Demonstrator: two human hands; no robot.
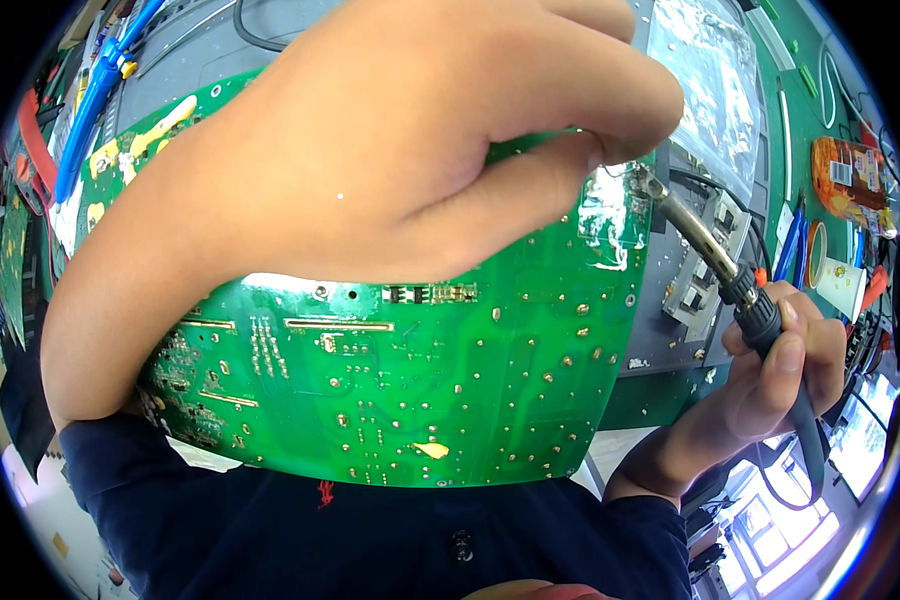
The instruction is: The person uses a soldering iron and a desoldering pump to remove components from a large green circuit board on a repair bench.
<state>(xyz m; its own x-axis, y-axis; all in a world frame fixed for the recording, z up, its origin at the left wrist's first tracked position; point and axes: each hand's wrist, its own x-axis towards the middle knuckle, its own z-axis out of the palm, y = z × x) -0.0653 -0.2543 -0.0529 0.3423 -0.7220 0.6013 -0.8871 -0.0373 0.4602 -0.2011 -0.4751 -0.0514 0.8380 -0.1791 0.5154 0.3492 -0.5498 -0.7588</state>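
Observation:
A large green circuit board point(490, 380) lies under my left hand point(410, 150), which arches across its upper part. The thumb and index finger are pinched near the board's upper right; what they hold, if anything, is too small to make out. My right hand point(785, 360) is closed on the handle of a soldering iron point(700, 230). The iron's metal tip reaches to the glossy area at the upper right of the board, close by my left fingertips. My left wrist and forearm hide part of the board's left side.
A grey mat point(645, 340) lies beneath. A clear plastic bag point(715, 70) and a metal fixture point(700, 290) are right of the board; an orange package point(845, 180), pens point(788, 245) and a tape roll point(815, 250) are farther right. A blue tool point(95, 90) and red-handled tool point(35, 150) lie upper left.

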